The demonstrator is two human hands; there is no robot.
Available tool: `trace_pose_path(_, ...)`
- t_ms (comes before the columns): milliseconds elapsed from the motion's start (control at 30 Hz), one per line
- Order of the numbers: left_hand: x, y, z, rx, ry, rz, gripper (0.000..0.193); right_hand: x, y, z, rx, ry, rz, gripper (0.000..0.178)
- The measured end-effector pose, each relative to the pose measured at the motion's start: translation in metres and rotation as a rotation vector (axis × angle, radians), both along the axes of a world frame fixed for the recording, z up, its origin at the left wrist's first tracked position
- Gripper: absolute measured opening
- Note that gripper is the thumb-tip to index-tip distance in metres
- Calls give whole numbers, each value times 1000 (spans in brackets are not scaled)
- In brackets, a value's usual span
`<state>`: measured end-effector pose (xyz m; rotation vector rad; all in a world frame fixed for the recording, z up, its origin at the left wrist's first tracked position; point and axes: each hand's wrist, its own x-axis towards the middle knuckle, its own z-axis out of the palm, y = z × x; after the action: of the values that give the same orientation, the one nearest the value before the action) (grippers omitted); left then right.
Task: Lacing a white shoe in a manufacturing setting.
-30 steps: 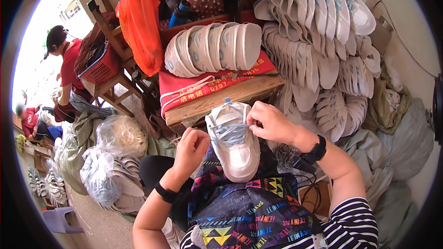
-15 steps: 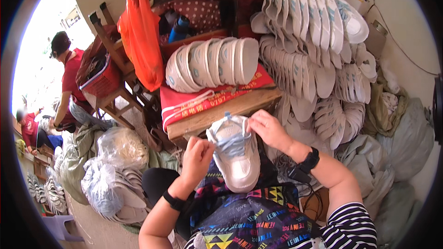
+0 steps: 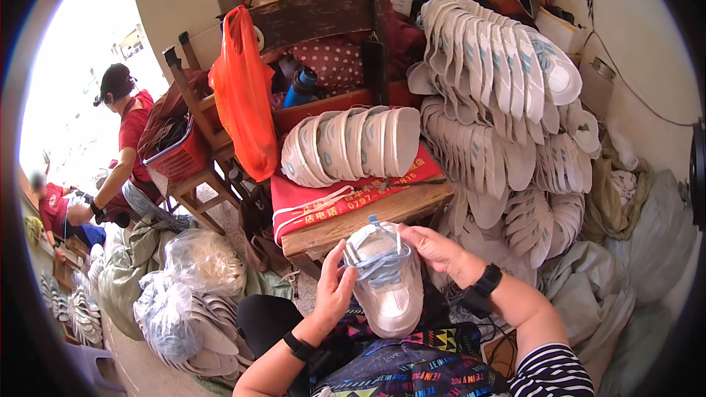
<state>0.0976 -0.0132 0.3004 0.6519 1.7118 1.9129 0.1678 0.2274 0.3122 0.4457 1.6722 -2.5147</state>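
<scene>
A white sneaker (image 3: 393,312) with a light blue lace (image 3: 382,267) sits toe toward me above my lap, in front of the wooden seat. My left hand (image 3: 334,290) is against its left side, fingers extended upward and thumb apart. On the other side, my right hand (image 3: 440,256) grips the shoe near the ankle opening, its thumb at the upper edge. Between them the two hands hold the shoe. The lace runs crosswise over the tongue, and a blue loop stands at the tongue's top. Part of the right fingers is hidden behind the shoe.
A row of nested shoe uppers (image 3: 353,145) lies on a red cloth (image 3: 312,213) over a wooden chair (image 3: 368,217). Large stacks of uppers (image 3: 485,66) rise at right. An orange bag (image 3: 241,95) hangs at left; bagged uppers (image 3: 198,323) lie on the floor. Another person (image 3: 132,132) works far left.
My hands have gone from pinching at the shoe's upper edges to cupping its sides. The view has shifted, so the shoe and chair appear lower and slightly right.
</scene>
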Motion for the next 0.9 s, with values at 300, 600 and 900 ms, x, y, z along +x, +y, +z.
trace_pose_path(300,-2,-13,45,25,641,-164,57,31,10,31,-643,-24,187,59)
trace_pose_path(600,-17,-57,45,-138,585,158,31,54,45,166,110,509,-419,51)
trace_pose_path(900,-12,-126,42,-235,513,478,25,-66,98,52,1344,349,-633,34)
